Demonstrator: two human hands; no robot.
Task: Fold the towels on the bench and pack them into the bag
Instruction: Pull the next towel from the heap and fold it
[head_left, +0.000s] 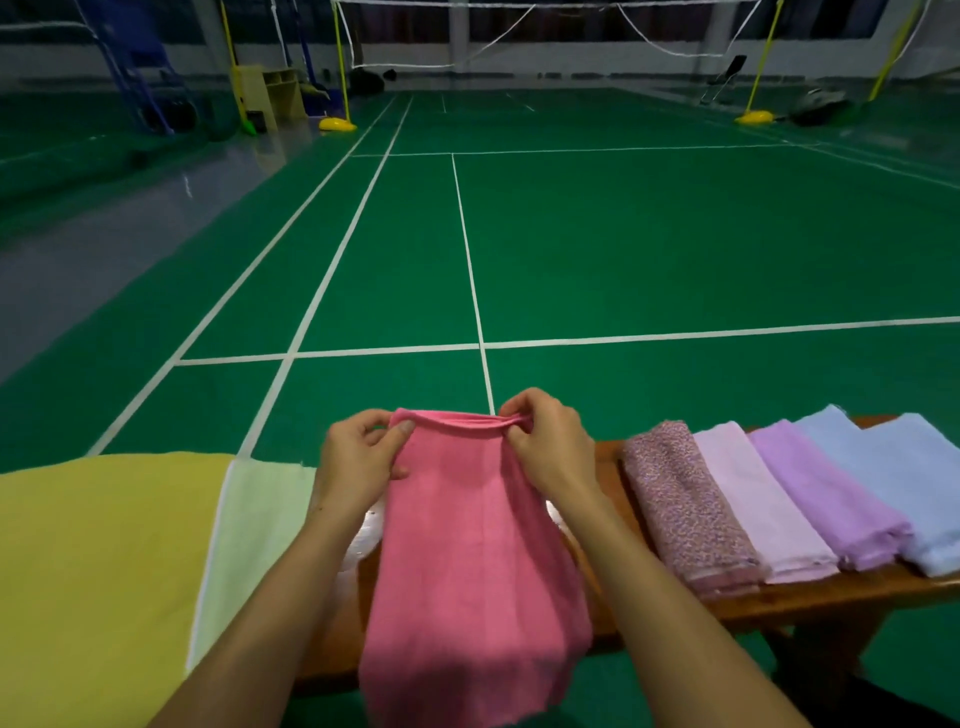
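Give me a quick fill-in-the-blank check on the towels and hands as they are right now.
1. Both hands pinch the top edge of the ____ towel.
2. The left hand and the right hand hold it above the wooden ____.
3. Folded towels lie in a row to the ____ of the hands, the speckled towel nearest.

Missing words: pink; bench; right

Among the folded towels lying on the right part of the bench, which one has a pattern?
The speckled towel, the leftmost of the row and nearest the right hand. The pale pink, purple and blue towels beside it are plain.
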